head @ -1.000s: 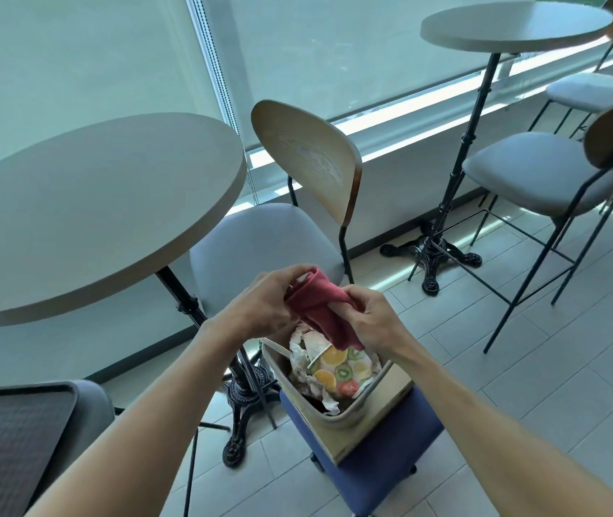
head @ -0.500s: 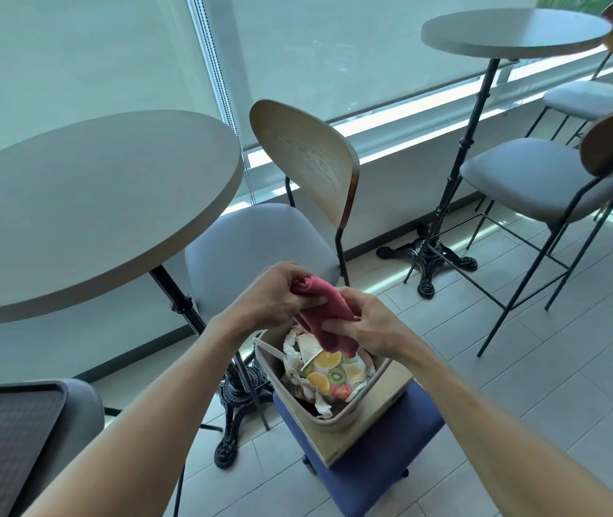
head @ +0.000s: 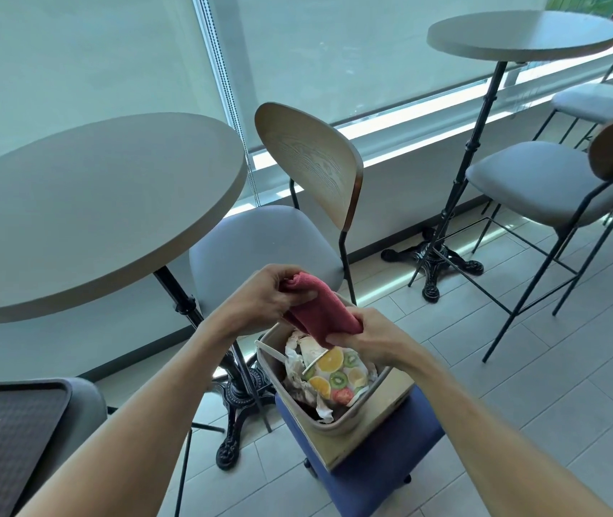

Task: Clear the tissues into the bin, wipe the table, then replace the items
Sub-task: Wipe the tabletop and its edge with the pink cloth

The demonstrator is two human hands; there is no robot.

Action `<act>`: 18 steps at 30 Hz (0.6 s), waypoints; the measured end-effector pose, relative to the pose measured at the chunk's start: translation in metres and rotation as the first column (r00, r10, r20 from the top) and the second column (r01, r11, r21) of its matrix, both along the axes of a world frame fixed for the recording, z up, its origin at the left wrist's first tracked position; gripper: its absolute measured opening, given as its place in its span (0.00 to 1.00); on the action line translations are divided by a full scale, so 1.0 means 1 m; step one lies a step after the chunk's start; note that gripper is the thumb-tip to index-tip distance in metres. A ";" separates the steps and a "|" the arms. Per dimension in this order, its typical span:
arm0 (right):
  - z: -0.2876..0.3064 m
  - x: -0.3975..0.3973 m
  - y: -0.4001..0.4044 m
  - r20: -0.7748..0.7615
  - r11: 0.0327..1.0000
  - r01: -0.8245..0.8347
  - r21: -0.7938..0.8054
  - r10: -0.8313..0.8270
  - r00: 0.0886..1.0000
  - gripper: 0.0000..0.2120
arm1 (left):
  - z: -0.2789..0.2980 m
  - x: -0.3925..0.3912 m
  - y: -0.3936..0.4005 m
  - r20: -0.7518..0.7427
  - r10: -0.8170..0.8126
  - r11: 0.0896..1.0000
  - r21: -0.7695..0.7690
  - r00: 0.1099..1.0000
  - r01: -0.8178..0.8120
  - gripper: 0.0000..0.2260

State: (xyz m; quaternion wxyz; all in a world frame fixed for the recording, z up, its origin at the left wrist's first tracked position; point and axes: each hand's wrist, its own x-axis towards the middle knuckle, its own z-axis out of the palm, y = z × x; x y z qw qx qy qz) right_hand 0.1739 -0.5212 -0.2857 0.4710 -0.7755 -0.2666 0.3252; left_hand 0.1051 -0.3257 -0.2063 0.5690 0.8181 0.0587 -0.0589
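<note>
Above the bin (head: 338,427), both hands clutch a red cloth (head: 319,315): left hand (head: 271,292) curled round its top, right hand (head: 368,332) round its lower end. Crumpled tissues (head: 297,367) fill the bin. The round surface (head: 92,203) lies at ten o'clock, its edge beside a chair (head: 278,240); open floor (head: 577,367) at three.

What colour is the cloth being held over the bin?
The folded terry cloth is a dusty red, seen clearly in the head view.

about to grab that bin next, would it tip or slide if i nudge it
Likely tippy: the bin sits tilted on a board atop a blue stool. Probably light, since it holds mostly crumpled tissues. The stool may roll; it seems to have casters.
</note>
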 end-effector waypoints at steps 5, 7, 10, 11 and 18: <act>-0.004 -0.002 0.000 -0.283 0.955 0.196 0.222 -0.129 0.950 0.11 | -0.001 -0.011 0.008 0.039 0.182 0.982 -0.063 0.982 -0.180 0.05; -0.001 -0.004 0.002 -0.420 0.909 0.307 0.283 -0.170 0.892 0.11 | -0.008 -0.018 0.015 0.035 0.273 0.959 -0.084 0.962 -0.269 0.05; 0.003 -0.006 0.011 -0.471 0.873 0.395 0.285 -0.232 0.851 0.09 | -0.021 -0.034 0.024 -0.009 0.382 0.910 -0.169 0.924 -0.378 0.10; 0.004 -0.006 0.016 -0.456 0.871 0.409 0.274 -0.256 0.852 0.08 | -0.025 -0.040 0.026 -0.022 0.410 0.892 -0.196 0.912 -0.406 0.12; 0.015 -0.026 0.059 -0.266 0.898 0.354 0.263 -0.285 0.921 0.03 | -0.043 -0.094 0.041 -0.121 0.585 0.738 -0.331 0.802 -0.588 0.16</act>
